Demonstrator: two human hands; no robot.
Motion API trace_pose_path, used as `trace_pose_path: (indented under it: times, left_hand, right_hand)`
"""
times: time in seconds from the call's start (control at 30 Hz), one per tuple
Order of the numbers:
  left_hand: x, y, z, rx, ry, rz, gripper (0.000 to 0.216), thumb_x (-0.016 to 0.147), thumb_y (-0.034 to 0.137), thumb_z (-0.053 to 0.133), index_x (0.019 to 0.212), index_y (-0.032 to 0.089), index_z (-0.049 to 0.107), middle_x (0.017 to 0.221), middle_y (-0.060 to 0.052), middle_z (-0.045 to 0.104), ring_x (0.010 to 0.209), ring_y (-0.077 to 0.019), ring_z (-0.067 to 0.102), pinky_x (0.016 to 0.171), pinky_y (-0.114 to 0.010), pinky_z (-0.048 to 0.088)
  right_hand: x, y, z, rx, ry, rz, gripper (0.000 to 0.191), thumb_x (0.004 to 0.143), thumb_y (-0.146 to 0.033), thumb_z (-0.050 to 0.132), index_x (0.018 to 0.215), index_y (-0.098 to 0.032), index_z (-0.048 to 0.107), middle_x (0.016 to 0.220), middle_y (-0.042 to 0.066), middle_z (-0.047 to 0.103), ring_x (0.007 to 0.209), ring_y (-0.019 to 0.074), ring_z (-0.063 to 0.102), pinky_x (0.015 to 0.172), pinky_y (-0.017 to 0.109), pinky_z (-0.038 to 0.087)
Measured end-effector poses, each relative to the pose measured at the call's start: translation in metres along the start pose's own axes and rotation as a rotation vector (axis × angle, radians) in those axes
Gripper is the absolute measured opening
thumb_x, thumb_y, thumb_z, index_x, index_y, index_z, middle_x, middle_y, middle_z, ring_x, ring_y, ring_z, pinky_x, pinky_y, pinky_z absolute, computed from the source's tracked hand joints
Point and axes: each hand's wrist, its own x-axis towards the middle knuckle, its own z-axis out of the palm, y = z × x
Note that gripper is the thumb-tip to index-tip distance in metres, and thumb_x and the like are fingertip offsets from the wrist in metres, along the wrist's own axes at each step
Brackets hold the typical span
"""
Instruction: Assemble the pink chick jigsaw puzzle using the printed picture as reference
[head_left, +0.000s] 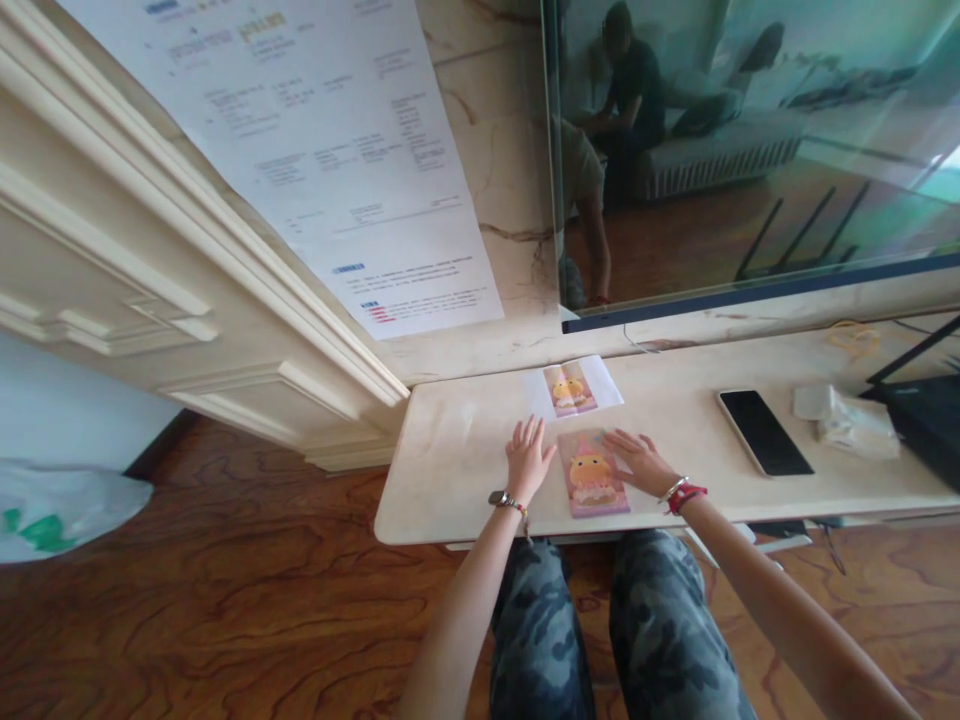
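Observation:
A pink picture card with a yellow cartoon figure lies flat near the front edge of the white cabinet top. To its left, my left hand rests with its fingers spread on the surface, holding nothing. My right hand lies with fingers stretched out over the card's right upper edge, also gripping nothing. Behind the card is a creased white sheet printed with a smaller copy of a similar picture.
A phone and a clear plastic packet lie to the right, beside a black device with antennas. Above hangs a large TV screen. A printed poster covers the wall at left, beside cream panelling.

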Motion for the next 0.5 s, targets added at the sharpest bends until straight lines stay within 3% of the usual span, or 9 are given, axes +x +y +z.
trace_pose_path:
  times: [0.2, 0.33, 0.5]
  left_hand:
    - [0.024, -0.003, 0.008, 0.055, -0.171, 0.049, 0.058, 0.079, 0.051, 0.034, 0.131, 0.028, 0.02, 0.137, -0.008, 0.026, 0.125, -0.0263, 0.02, 0.094, -0.046, 0.028]
    - [0.02, -0.007, 0.01, 0.079, -0.233, 0.108, 0.061, 0.074, 0.055, 0.041, 0.128, 0.029, 0.028, 0.136, -0.007, 0.025, 0.126, -0.0257, 0.018, 0.095, -0.045, 0.026]
    - [0.005, -0.006, 0.011, 0.075, -0.224, 0.077, 0.055, 0.078, 0.051, 0.037, 0.128, 0.028, 0.028, 0.137, -0.008, 0.023, 0.126, -0.0264, 0.017, 0.094, -0.045, 0.028]
  right_hand:
    - [0.021, 0.014, -0.007, -0.039, 0.012, 0.013, 0.051, 0.079, -0.038, 0.041, 0.127, -0.02, 0.034, 0.133, 0.013, 0.034, 0.123, 0.0234, 0.028, 0.092, 0.05, 0.028]
    - [0.038, 0.028, -0.013, -0.089, -0.009, 0.043, 0.067, 0.075, -0.045, 0.046, 0.132, -0.018, 0.024, 0.137, 0.015, 0.024, 0.126, 0.0265, 0.02, 0.092, 0.052, 0.026]
    - [0.039, 0.037, -0.001, -0.138, -0.113, 0.001, 0.065, 0.074, -0.051, 0.045, 0.13, -0.021, 0.03, 0.135, 0.015, 0.029, 0.123, 0.0276, 0.026, 0.091, 0.053, 0.025]
